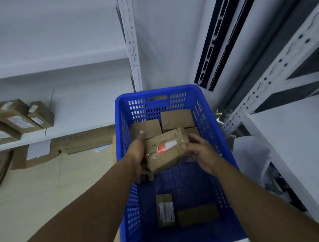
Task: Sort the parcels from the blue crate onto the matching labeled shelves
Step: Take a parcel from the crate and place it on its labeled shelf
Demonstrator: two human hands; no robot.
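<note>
Gripping parcel (172, 156); red-white label (165, 147) unreadable.

One head-worn wide-angle camera looks forward and down, close above the blue crate (172, 104).

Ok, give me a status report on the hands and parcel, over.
Left hand and right hand gripping one taped parcel. Held over the crate. Other parcels still inside. Nothing seen blocking the lift.
</note>
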